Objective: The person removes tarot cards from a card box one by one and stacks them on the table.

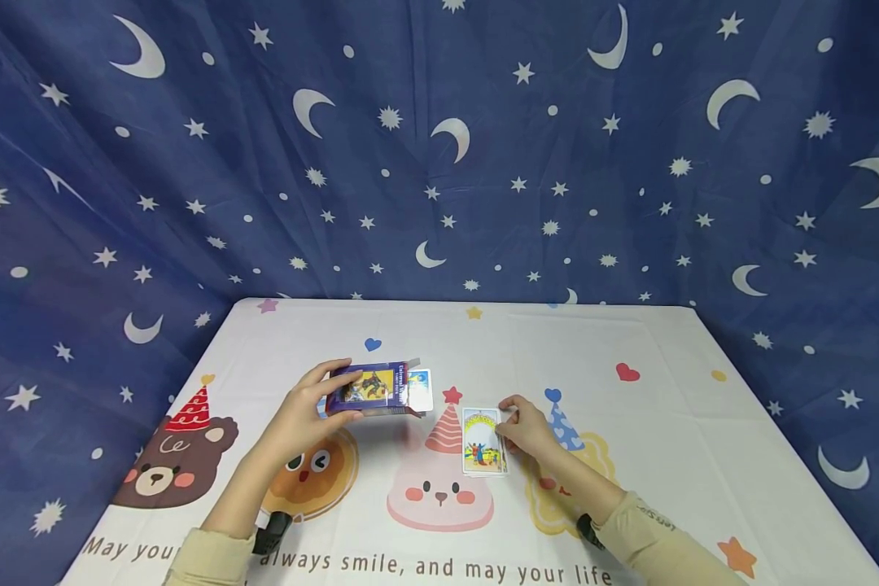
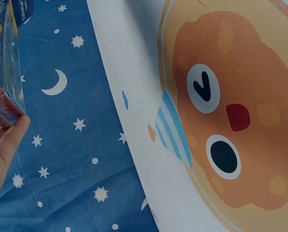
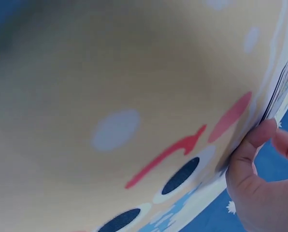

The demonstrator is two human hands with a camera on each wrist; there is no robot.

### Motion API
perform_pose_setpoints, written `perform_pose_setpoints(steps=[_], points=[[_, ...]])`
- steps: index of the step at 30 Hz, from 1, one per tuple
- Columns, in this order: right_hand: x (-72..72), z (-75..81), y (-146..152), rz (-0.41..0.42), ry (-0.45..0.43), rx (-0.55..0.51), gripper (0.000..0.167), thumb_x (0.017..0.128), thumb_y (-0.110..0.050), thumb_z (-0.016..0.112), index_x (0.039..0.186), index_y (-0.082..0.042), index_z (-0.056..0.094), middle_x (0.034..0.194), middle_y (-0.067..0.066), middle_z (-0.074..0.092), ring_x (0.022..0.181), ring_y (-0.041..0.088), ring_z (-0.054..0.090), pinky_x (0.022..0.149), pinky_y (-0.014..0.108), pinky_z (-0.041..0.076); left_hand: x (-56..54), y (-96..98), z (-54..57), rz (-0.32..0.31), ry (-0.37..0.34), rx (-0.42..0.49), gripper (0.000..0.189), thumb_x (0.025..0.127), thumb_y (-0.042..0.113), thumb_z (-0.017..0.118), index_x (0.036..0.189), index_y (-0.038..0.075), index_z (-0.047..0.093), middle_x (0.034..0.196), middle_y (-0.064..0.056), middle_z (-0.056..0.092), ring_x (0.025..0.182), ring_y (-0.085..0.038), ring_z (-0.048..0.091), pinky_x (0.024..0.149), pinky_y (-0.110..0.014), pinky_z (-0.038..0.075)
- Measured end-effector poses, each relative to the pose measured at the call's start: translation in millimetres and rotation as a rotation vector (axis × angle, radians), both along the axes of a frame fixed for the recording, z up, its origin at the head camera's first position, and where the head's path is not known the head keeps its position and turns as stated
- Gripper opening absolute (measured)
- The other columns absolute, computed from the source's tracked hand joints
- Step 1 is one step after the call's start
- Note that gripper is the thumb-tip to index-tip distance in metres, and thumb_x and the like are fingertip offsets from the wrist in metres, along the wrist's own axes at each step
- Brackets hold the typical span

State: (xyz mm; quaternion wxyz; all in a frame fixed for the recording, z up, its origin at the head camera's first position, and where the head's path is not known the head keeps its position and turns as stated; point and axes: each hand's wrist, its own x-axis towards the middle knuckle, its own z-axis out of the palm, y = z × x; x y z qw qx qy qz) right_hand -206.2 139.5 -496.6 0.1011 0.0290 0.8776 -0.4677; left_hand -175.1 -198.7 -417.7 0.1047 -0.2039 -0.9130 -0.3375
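My left hand (image 1: 306,413) grips a purple tarot card box (image 1: 369,387) above the table, fingers on its upper edge and thumb along the lower one. The box lies sideways with its flap end to the right, where a card (image 1: 421,389) pokes out. Only a corner of the box (image 2: 8,72) shows in the left wrist view. To the right, a small stack of tarot cards (image 1: 483,452) is face up, a rainbow card on top. My right hand (image 1: 531,431) pinches the stack's right edge; the right wrist view shows the thumb (image 3: 262,133) against the cards' edges.
The white tablecloth (image 1: 542,350) carries printed cartoon faces, hearts, stars and lettering. Behind the table hangs a dark blue curtain (image 1: 381,212) with moons and stars. A dark strap (image 1: 273,533) sits at the left wrist.
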Motion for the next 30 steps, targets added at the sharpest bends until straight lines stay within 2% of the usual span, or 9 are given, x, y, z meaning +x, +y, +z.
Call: perform_pose_setpoints(steps=[4,9,26,30], points=[[-0.6,2.4,-1.3,0.057,0.004,0.051,0.042,0.079,-0.005,0.072,0.116,0.0,0.053,0.061,0.001,0.046,0.044,0.009,0.042,0.042,0.016,0.036,0.3,0.2,0.3,-0.001,-0.007,-0.001,0.055,0.074,0.019,0.08,0.124,0.007,0.062,0.138,-0.013,0.046,0.124,-0.037,0.047,0.096,-0.051,0.047],[-0.9,4.3,-2.3,0.089,0.03,0.093,0.047,0.075,-0.004,0.075,0.117,-0.001,0.053,0.062,0.001,0.045,0.045,0.009,0.041,0.043,0.015,0.033,0.3,0.4,-0.2,0.001,-0.007,-0.006,0.055,0.074,0.019,0.08,0.124,0.007,0.061,0.138,-0.014,0.046,0.124,-0.037,0.047,0.096,-0.051,0.047],[-1.0,1.9,-0.4,0.072,0.034,0.066,0.039,0.078,0.0,0.071,0.114,-0.002,0.056,0.064,0.001,0.045,0.047,0.01,0.041,0.043,0.016,0.037,-0.2,1.8,-0.5,0.005,-0.006,-0.003,0.052,0.075,0.017,0.079,0.124,0.007,0.062,0.137,-0.014,0.047,0.124,-0.039,0.047,0.096,-0.053,0.047],[0.6,3.5,1.0,0.029,0.017,0.02,0.034,0.081,0.001,0.065,0.113,0.002,0.055,0.064,0.002,0.048,0.049,0.01,0.048,0.045,0.019,0.045,-0.8,1.3,-1.1,0.002,-0.006,-0.003,0.052,0.075,0.017,0.079,0.123,0.007,0.062,0.137,-0.014,0.047,0.124,-0.039,0.047,0.096,-0.053,0.046]])
